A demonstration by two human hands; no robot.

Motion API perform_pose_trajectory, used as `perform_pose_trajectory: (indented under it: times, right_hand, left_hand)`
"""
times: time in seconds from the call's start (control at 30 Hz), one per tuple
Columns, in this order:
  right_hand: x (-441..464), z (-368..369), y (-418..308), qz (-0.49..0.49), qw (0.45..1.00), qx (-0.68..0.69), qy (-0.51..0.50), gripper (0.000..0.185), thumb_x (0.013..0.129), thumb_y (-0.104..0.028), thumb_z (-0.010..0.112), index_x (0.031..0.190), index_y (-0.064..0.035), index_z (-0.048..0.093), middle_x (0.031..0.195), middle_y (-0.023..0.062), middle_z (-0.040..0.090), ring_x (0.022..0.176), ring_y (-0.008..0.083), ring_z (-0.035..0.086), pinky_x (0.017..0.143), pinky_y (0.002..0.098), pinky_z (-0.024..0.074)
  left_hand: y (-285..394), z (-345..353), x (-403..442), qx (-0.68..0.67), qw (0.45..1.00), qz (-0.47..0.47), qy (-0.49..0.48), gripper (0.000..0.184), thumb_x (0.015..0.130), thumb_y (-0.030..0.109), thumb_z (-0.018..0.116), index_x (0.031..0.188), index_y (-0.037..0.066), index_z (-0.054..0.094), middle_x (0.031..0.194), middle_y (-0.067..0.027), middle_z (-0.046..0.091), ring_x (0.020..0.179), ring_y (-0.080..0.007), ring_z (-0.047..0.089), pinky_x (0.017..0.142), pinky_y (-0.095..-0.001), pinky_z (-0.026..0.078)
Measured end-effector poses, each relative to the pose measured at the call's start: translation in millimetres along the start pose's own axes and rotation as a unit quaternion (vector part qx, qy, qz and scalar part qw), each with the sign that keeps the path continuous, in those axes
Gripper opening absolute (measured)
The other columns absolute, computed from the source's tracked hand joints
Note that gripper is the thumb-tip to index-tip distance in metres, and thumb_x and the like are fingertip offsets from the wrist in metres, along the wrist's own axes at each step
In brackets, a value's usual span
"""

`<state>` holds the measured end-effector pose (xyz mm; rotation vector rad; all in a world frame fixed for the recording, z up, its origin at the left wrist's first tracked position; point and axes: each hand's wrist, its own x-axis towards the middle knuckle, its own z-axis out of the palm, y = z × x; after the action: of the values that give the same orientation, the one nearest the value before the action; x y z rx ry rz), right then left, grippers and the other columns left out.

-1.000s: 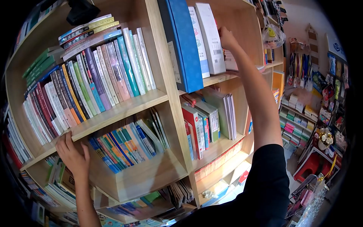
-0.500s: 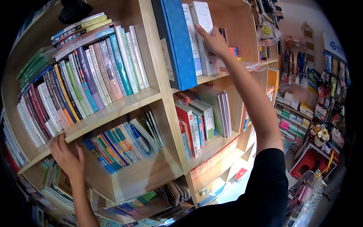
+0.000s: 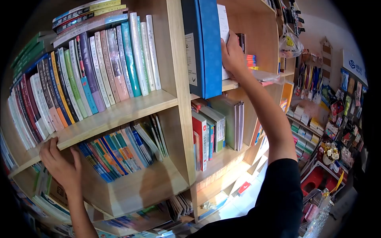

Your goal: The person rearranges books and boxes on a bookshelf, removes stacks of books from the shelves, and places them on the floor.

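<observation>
My right hand is at the upper right compartment, thumb and fingers around a white box standing upright. Part of the box and some fingertips are hidden. Immediately left of the box stands a tall blue binder, its front jutting past the shelf edge, with a black binder beside it. My left hand rests against the front edge of the wooden shelf, fingers laid on the board and thumb spread apart below it. It holds no book.
Upright books fill the upper left shelf, more books stand below. Right of the box lie small orange books and a clear plastic wrapper. A plastic bag hangs further right. A red stool stands on the floor.
The view has shifted, moving the upper shelf items rightward in frame. Two white boxes showed beside the blue binder before; now one shows, mostly behind my right hand. My left hand stays on the shelf edge.
</observation>
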<state>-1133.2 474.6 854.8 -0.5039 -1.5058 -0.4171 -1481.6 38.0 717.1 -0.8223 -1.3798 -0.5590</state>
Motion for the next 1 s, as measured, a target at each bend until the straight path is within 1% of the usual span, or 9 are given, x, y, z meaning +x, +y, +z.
perform_pose_trajectory:
  times: [0.13, 0.2, 0.23, 0.4, 0.47, 0.67, 0.8, 0.83, 1.0]
  right_hand:
    - [8, -13, 9, 0.061, 0.984, 0.096, -0.133, 0.066, 0.099, -0.042, 0.049, 0.139, 0.0076, 0.031, 0.122, 0.0357, 0.055, 0.114, 0.0466, 0.058, 0.095, 0.0486, 0.0460]
    - [11, -22, 13, -0.019, 0.964, 0.178, -0.197, 0.067, 0.104, -0.038, 0.040, 0.151, 0.0046, 0.017, 0.142, 0.0332, 0.040, 0.137, 0.0411, 0.041, 0.112, 0.0439, 0.0331]
    - [17, -21, 25, -0.018, 0.971, 0.107, -0.215, 0.079, 0.101, -0.042, 0.048, 0.154, 0.0046, 0.012, 0.150, 0.0318, 0.033, 0.143, 0.0389, 0.031, 0.117, 0.0425, 0.0262]
    - [19, -50, 15, 0.091, 0.960, 0.095, -0.246, 0.113, 0.083, -0.050, 0.071, 0.156, 0.0026, 0.002, 0.153, 0.0321, 0.030, 0.145, 0.0402, 0.028, 0.118, 0.0437, 0.0264]
    - [16, -53, 17, 0.019, 0.973, 0.012, -0.229, 0.111, 0.079, -0.045, 0.076, 0.156, 0.0008, 0.010, 0.151, 0.0320, 0.032, 0.142, 0.0433, 0.031, 0.116, 0.0444, 0.0291]
    - [0, -58, 19, -0.006, 0.984, 0.028, -0.174, 0.094, 0.076, -0.037, 0.079, 0.148, -0.0040, 0.028, 0.144, 0.0312, 0.039, 0.137, 0.0436, 0.038, 0.114, 0.0453, 0.0335]
    - [-12, -78, -5, -0.019, 0.989, 0.044, -0.142, 0.095, 0.077, -0.037, 0.077, 0.148, 0.0014, 0.027, 0.141, 0.0321, 0.041, 0.131, 0.0460, 0.043, 0.110, 0.0477, 0.0386]
    - [-14, -77, -7, -0.090, 0.993, 0.053, -0.047, 0.077, 0.080, -0.031, 0.073, 0.140, 0.0007, 0.038, 0.132, 0.0276, 0.049, 0.124, 0.0443, 0.047, 0.105, 0.0480, 0.0412]
    - [-25, -120, -81, -0.150, 0.979, 0.075, 0.119, 0.046, 0.081, -0.020, 0.068, 0.120, -0.0006, 0.054, 0.125, 0.0214, 0.056, 0.115, 0.0404, 0.051, 0.096, 0.0470, 0.0427]
  left_hand:
    - [2, -5, 3, -0.009, 1.000, 0.012, -0.002, 0.046, 0.081, 0.012, 0.065, 0.123, -0.002, 0.053, 0.119, -0.0216, 0.052, 0.116, -0.0420, 0.048, 0.103, -0.0514, 0.036]
    - [0, -4, 1, -0.011, 1.000, 0.013, -0.004, 0.046, 0.081, 0.011, 0.065, 0.123, -0.002, 0.053, 0.118, -0.0215, 0.052, 0.116, -0.0417, 0.049, 0.102, -0.0512, 0.037]
    - [-1, -4, 1, -0.011, 1.000, 0.017, -0.005, 0.046, 0.081, 0.011, 0.065, 0.123, -0.002, 0.053, 0.118, -0.0215, 0.052, 0.116, -0.0417, 0.049, 0.102, -0.0512, 0.037]
    - [-2, -7, 1, -0.020, 1.000, 0.014, -0.011, 0.047, 0.080, 0.011, 0.065, 0.124, -0.002, 0.053, 0.116, -0.0212, 0.052, 0.115, -0.0413, 0.048, 0.101, -0.0512, 0.037]
    - [-2, -8, 2, -0.017, 1.000, 0.022, -0.004, 0.048, 0.079, 0.011, 0.064, 0.124, -0.002, 0.052, 0.115, -0.0213, 0.052, 0.115, -0.0414, 0.048, 0.101, -0.0514, 0.037]
    - [0, -9, 0, -0.005, 1.000, 0.017, -0.007, 0.048, 0.079, 0.011, 0.064, 0.124, -0.002, 0.052, 0.114, -0.0224, 0.052, 0.112, -0.0425, 0.048, 0.102, -0.0518, 0.036]
    - [2, -11, 1, -0.021, 1.000, 0.018, -0.007, 0.048, 0.078, 0.011, 0.064, 0.123, -0.002, 0.053, 0.113, -0.0229, 0.052, 0.110, -0.0429, 0.048, 0.100, -0.0516, 0.037]
    - [3, -12, 2, -0.016, 1.000, 0.018, -0.006, 0.048, 0.078, 0.011, 0.064, 0.123, -0.002, 0.053, 0.113, -0.0229, 0.052, 0.110, -0.0429, 0.048, 0.100, -0.0516, 0.037]
    - [8, -22, 7, -0.048, 0.998, 0.003, -0.034, 0.046, 0.078, 0.012, 0.063, 0.120, -0.002, 0.053, 0.115, -0.0230, 0.053, 0.112, -0.0426, 0.048, 0.101, -0.0505, 0.037]
